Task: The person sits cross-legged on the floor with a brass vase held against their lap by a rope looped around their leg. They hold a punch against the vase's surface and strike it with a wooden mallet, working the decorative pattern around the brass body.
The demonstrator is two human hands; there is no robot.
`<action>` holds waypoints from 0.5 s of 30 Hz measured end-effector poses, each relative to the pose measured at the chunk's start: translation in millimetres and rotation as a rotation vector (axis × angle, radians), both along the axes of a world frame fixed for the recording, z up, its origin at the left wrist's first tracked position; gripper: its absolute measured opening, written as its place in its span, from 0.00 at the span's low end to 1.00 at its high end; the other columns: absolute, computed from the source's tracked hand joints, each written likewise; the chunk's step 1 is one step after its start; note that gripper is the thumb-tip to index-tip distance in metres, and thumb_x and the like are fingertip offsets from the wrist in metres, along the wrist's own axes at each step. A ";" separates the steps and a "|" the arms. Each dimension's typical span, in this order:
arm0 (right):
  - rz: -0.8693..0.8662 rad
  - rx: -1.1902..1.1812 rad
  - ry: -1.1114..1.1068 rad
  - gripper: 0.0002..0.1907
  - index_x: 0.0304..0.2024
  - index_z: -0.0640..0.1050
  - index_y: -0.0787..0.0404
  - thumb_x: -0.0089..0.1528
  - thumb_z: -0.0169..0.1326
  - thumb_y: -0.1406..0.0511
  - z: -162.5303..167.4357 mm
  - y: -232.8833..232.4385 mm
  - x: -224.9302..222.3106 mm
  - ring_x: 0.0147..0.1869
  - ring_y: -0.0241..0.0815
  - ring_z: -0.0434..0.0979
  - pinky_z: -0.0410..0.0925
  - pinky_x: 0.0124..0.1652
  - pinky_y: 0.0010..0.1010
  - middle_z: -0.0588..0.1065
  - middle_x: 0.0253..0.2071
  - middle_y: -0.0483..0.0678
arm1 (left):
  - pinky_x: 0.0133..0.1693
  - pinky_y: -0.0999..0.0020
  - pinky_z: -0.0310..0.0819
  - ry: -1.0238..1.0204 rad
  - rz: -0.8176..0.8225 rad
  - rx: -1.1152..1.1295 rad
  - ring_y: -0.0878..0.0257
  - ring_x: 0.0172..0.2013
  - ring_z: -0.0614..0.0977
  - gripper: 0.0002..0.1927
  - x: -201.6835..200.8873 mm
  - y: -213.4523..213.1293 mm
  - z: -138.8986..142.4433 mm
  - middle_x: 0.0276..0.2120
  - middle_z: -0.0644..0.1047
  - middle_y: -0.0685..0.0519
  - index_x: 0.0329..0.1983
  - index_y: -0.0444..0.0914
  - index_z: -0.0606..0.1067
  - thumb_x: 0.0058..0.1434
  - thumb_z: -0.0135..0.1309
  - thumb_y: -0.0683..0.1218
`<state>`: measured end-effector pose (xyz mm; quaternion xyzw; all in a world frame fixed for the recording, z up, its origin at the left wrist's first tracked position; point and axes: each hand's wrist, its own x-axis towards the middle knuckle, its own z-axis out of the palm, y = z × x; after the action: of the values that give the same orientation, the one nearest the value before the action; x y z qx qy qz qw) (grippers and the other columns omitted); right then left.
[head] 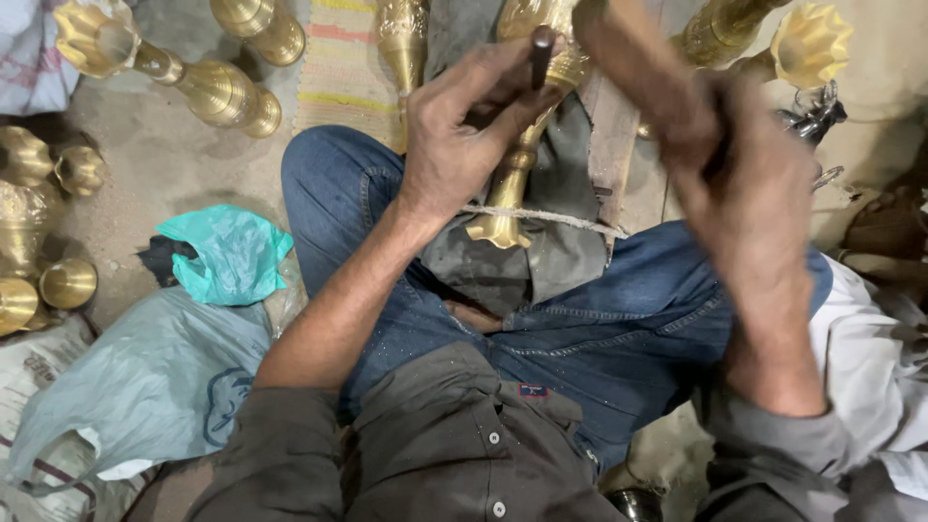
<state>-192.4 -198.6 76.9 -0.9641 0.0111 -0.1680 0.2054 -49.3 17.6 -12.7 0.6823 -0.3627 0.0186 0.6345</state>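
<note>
I sit cross-legged in blue jeans with a brass vase (512, 184) lying across a grey cloth (570, 242) on my lap, tied down by a pale string (551, 217). My left hand (464, 126) grips a dark metal punch (541, 53) held upright against the vase's neck. My right hand (749, 159) is blurred above my right knee and is closed around a wooden handle (628, 43) that reaches up and to the left toward the punch.
Brass vases lie on the dusty floor: one at top left (193, 82), more at the top (401, 34) and top right (793, 39), small brass cups (43, 280) at left. A teal plastic bag (227, 253) and a grey bag (145, 382) lie by my left knee.
</note>
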 end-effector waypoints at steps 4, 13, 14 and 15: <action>0.051 -0.235 -0.101 0.16 0.54 0.72 0.67 0.64 0.58 0.76 13.4 -18.6 14.1 0.48 0.55 0.81 0.73 0.47 0.40 0.77 0.45 0.58 | 0.50 0.70 0.90 -0.034 0.022 0.028 0.64 0.47 0.89 0.18 0.5 -0.1 -0.6 0.47 0.84 0.56 0.62 0.40 0.75 0.72 0.64 0.46; 0.020 -0.499 -0.116 0.15 0.51 0.76 0.63 0.63 0.63 0.74 20.5 -34.2 27.9 0.41 0.48 0.79 0.70 0.44 0.37 0.76 0.38 0.51 | 0.42 0.72 0.88 -0.263 0.093 0.081 0.65 0.42 0.87 0.19 4.9 -6.0 -9.7 0.44 0.83 0.54 0.60 0.41 0.77 0.69 0.66 0.48; 0.068 -0.371 -0.100 0.14 0.51 0.76 0.63 0.64 0.63 0.74 19.4 -36.5 26.3 0.41 0.48 0.79 0.69 0.44 0.37 0.76 0.38 0.51 | 0.45 0.72 0.88 -0.263 0.082 0.073 0.65 0.44 0.87 0.18 5.9 -5.4 -9.5 0.46 0.83 0.54 0.61 0.42 0.76 0.71 0.65 0.48; 0.077 -0.271 -0.078 0.14 0.51 0.76 0.63 0.64 0.63 0.74 18.7 -40.6 26.3 0.41 0.48 0.79 0.69 0.43 0.37 0.76 0.38 0.51 | 0.47 0.72 0.89 -0.261 0.074 0.065 0.65 0.46 0.88 0.17 5.5 -5.0 -9.0 0.48 0.83 0.54 0.62 0.43 0.76 0.73 0.64 0.47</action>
<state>-166.0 -239.2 95.6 -0.9755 -0.0566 -0.1971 0.0799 -43.8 12.6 -21.7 0.7070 -0.4173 0.1190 0.5585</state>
